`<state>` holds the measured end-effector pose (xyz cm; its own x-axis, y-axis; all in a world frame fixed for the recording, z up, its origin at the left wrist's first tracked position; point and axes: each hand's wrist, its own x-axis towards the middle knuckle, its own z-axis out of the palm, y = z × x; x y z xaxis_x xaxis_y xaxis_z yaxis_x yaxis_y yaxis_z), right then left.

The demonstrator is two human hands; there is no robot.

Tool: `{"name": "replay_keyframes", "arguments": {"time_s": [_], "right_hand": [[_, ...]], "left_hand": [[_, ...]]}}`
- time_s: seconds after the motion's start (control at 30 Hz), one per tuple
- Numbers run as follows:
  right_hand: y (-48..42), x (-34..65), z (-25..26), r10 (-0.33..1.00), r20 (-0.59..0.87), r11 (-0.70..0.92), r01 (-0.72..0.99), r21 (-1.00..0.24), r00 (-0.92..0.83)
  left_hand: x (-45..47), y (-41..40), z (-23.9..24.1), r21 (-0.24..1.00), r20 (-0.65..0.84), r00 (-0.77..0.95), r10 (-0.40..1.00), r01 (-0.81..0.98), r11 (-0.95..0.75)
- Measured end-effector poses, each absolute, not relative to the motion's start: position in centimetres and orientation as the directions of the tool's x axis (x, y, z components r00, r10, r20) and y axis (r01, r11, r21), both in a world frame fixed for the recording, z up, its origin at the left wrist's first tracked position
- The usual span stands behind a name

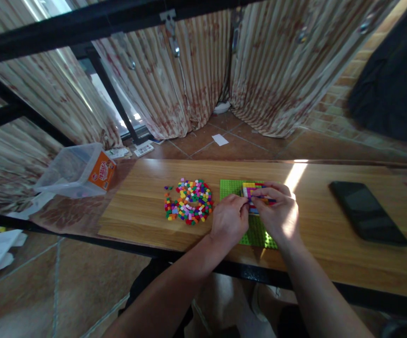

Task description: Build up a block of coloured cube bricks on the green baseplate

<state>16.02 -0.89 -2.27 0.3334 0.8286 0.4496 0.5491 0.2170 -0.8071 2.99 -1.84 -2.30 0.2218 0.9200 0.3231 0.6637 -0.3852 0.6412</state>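
A green baseplate (230,188) lies on the wooden table (147,206), with a small block of stacked coloured bricks (251,189) built on it. Both hands meet over that block. My left hand (229,220) is closed in a pinch at the block's near edge. My right hand (277,213) is also pinched, fingertips pressed on the bricks at the block's front row. What the fingers hold is too small to name. A loose pile of small coloured bricks (189,201) lies just left of the baseplate.
A black phone (367,212) lies on the table at the right. A clear plastic tub with an orange label (78,170) rests tipped at the table's left end. Curtains hang behind, and a black frame bar crosses overhead.
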Motion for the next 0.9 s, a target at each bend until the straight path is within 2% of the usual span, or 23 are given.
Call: {"name": "replay_keyframes", "arguments": {"time_s": [0.17,0.3,0.4,0.5,0.7,0.9], "right_hand": [[-0.9,16.2,-2.3,0.834,0.439,0.196,0.564,-0.802,0.334],[-1.0,16.8,-2.6,0.853,0.422,0.200,0.556,-0.807,0.306],[-1.4,17.3,-2.5,0.859,0.406,0.225,0.481,-0.847,0.313],[-1.8,17.9,-2.0,0.857,0.347,0.176,0.418,-0.891,0.380],[-2.1,19.1,-1.2,0.868,0.300,0.058,0.519,-0.853,0.395],[-1.8,18.5,-1.3,0.873,0.213,0.020,0.405,-0.914,0.438]], "left_hand": [[2.9,-2.1,-2.1,0.611,0.305,0.245,0.920,0.691,-0.387],[2.6,-2.2,-1.8,0.631,0.300,0.257,0.919,0.668,-0.393],[1.7,-1.8,-1.5,0.643,0.294,0.235,0.926,0.669,-0.374],[-0.6,-0.6,-0.7,0.632,0.244,0.155,0.957,0.723,-0.279],[-6.3,1.7,0.9,0.485,0.035,-0.067,0.997,0.873,0.042],[-7.4,1.6,1.1,0.332,-0.056,-0.088,0.995,0.938,0.102]]}}
